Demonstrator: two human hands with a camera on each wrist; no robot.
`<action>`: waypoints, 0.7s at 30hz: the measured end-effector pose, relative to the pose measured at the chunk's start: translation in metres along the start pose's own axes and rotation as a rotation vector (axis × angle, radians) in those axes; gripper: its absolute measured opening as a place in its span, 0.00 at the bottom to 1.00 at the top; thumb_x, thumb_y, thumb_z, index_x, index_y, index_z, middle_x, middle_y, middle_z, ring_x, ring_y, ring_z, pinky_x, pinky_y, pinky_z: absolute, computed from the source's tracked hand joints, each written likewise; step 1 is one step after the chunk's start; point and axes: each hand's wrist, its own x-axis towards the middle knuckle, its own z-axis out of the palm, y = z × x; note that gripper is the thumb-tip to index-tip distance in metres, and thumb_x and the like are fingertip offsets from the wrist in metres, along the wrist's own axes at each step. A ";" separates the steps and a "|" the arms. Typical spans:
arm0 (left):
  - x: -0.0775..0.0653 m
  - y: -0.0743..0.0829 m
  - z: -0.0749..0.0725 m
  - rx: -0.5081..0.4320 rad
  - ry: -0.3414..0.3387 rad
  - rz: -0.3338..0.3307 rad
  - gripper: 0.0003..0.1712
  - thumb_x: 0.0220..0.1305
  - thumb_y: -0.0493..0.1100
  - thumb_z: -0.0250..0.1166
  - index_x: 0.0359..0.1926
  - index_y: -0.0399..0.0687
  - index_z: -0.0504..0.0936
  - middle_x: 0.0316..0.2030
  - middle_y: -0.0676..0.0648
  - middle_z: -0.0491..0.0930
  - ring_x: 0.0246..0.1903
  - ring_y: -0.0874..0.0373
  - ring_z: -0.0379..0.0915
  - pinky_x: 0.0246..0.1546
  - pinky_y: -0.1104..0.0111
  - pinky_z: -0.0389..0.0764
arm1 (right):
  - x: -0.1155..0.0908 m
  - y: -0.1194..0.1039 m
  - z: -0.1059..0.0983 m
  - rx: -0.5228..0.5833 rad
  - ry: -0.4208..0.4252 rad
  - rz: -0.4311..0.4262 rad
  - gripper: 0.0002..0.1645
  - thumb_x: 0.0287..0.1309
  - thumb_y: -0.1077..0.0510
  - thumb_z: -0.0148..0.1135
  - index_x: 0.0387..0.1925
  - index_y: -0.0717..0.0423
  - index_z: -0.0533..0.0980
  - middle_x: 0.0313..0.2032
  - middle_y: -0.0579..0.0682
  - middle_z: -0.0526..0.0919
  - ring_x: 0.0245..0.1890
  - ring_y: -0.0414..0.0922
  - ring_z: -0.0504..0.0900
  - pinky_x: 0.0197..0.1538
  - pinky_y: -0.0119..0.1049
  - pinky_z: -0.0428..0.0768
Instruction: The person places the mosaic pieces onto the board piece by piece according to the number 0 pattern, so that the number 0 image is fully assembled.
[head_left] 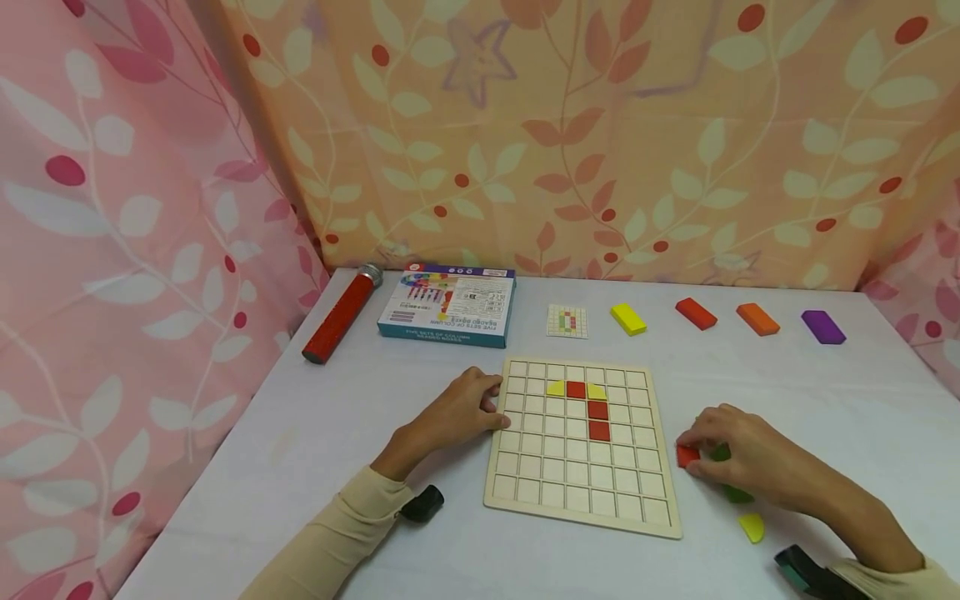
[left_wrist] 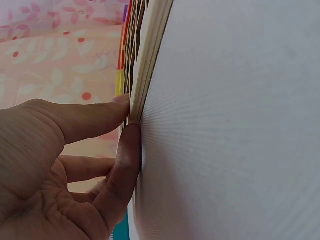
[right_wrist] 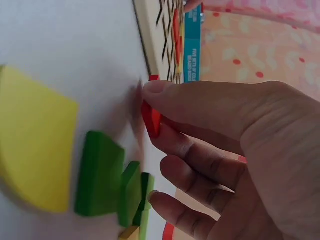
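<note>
A wooden grid board (head_left: 551, 496) lies flat, with red square tiles (head_left: 576, 390) and yellow rounded tiles (head_left: 556, 388) in its upper cells. At its left edge is my left hand (head_left: 461, 408), thumb (left_wrist: 107, 112) and a finger holding that edge. My right hand (head_left: 750, 454), to the right of the board, pinches a small red tile (right_wrist: 152, 120) between thumb and finger, close over the table. Green tiles (right_wrist: 100, 175) lie beside and partly under this hand. A yellow rounded tile (head_left: 752, 527) lies nearer to me.
Along the back stand a red tube (head_left: 341, 317), a teal-edged box (head_left: 447, 304) and a small pattern card (head_left: 567, 322). To their right lie a yellow block (head_left: 628, 319), a red block (head_left: 696, 313), an orange block (head_left: 758, 319) and a purple block (head_left: 823, 327).
</note>
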 end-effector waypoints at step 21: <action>0.001 0.000 -0.001 -0.009 -0.004 -0.007 0.41 0.66 0.42 0.77 0.74 0.33 0.71 0.51 0.45 0.74 0.45 0.58 0.73 0.48 0.64 0.77 | 0.057 -0.074 0.014 0.071 -0.049 -0.243 0.15 0.62 0.47 0.77 0.48 0.45 0.89 0.44 0.36 0.83 0.47 0.40 0.75 0.51 0.40 0.82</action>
